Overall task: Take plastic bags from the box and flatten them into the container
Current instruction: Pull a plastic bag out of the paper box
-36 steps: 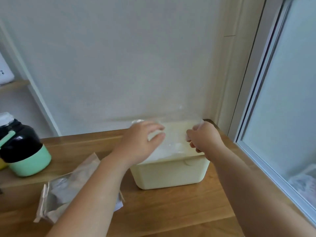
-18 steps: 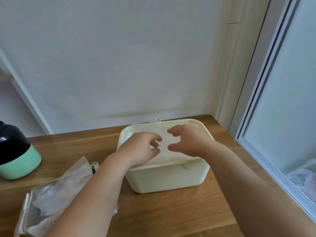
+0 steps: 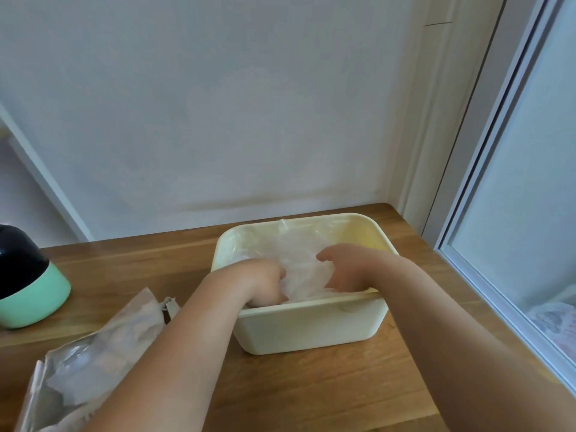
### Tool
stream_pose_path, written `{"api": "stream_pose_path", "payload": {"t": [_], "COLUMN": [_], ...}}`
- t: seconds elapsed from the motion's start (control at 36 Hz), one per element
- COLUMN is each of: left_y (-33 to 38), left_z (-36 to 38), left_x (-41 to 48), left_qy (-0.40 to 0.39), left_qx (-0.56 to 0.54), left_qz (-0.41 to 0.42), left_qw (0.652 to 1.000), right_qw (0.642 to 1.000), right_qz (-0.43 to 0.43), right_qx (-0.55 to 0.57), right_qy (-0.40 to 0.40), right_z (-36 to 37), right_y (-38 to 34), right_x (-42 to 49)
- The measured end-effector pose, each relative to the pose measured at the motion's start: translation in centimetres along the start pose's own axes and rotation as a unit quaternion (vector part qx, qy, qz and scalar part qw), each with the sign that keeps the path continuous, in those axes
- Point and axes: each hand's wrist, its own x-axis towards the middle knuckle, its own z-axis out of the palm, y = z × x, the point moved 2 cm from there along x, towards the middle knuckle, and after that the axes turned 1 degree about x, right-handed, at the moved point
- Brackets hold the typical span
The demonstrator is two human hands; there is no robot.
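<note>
Grip first. Left hand [image 3: 265, 282]: fingers curled down into the plastic bag [image 3: 300, 263], tips hidden behind the near wall of the container [image 3: 311, 325]. Can't tell if it pinches the film or just knuckles it down. Right hand [image 3: 349, 271]: thumb and fingers spread in a loose arc, resting on the bag from the right, not closed round anything.

Bag: clear, crumpled, inside the cream container, directly between and under the two hands. Its far edge rides up the back wall. Long axis is hard to call on crumpled film; my read is near-to-far.

Judgement: flattening under way, bag not yet flat. The bulge sits between the palms, so the press wants to go down and outward, each hand toward its own side wall. Both hands are equally near the bag; the left sits deeper.

Outward: container stands on the wooden worktop [image 3: 311, 388], in the back right corner near the window frame [image 3: 486, 182]. A packet [image 3: 93, 360] of clear film lies on the worktop to the left, beside the left forearm. Probably the bag supply, though it looks more pouch than box. Left hand is nearer for the next pick. Green-and-black jar [image 3: 31, 288] at far left, well apart.

Risk: thin film may spring back once pressure goes.
</note>
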Motion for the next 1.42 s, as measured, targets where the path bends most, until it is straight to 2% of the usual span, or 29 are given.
{"api": "stream_pose_path", "payload": {"t": [0.08, 0.17, 0.28, 0.36, 0.53, 0.67, 0.78, 0.92, 1.08, 1.17, 1.28, 1.42], "left_y": [-0.4, -1.5, -2.8, -3.4, -6.1, -8.8, -11.0, -11.4, -11.2, -11.3, -11.2, -11.5], "left_z": [-0.3, -0.8, -1.2, -1.1, 0.1, 1.8, 3.8, 6.2, 6.9, 6.9, 6.8, 6.9], "left_x": [-0.6, -1.9, -4.8, -6.5, -10.0, -13.3, -15.7, -16.5, -14.8, -13.7, -13.8, -14.4], "left_qy": [0.041, 0.125, 0.240, 0.295, 0.377, 0.376, 0.348, 0.256, 0.214, 0.180, 0.230, 0.294], "left_qx": [-0.035, -0.072, -0.138, -0.166, -0.247, -0.262, -0.225, -0.162, -0.138, -0.174, -0.218, -0.300], "left_qz": [-0.005, -0.010, 0.005, 0.016, 0.007, -0.031, -0.103, -0.159, -0.187, -0.182, -0.170, -0.162], "left_qw": [0.999, 0.990, 0.961, 0.941, 0.893, 0.888, 0.904, 0.940, 0.949, 0.951, 0.933, 0.893], "right_qw": [0.993, 0.982, 0.964, 0.948, 0.922, 0.903, 0.909, 0.927, 0.947, 0.947, 0.943, 0.939], "right_qz": [-0.002, -0.013, -0.026, -0.031, -0.124, -0.184, -0.233, -0.247, -0.229, -0.219, -0.218, -0.218], "right_qx": [0.082, 0.111, 0.135, 0.149, 0.189, 0.246, 0.240, 0.204, 0.165, 0.175, 0.194, 0.219], "right_qy": [0.084, 0.149, 0.227, 0.279, 0.313, 0.300, 0.250, 0.194, 0.157, 0.156, 0.157, 0.148], "right_z": [-0.8, -1.6, -1.9, -1.6, -0.7, 1.1, 3.6, 6.8, 8.6, 8.8, 8.9, 8.9], "right_y": [0.5, 0.7, -0.2, -1.2, -5.9, -10.2, -13.8, -16.7, -17.4, -17.0, -16.6, -16.3], "right_x": [-0.7, -1.6, -3.1, -3.8, -5.9, -5.9, -5.5, -4.2, -3.0, -2.7, -2.6, -2.3]}}
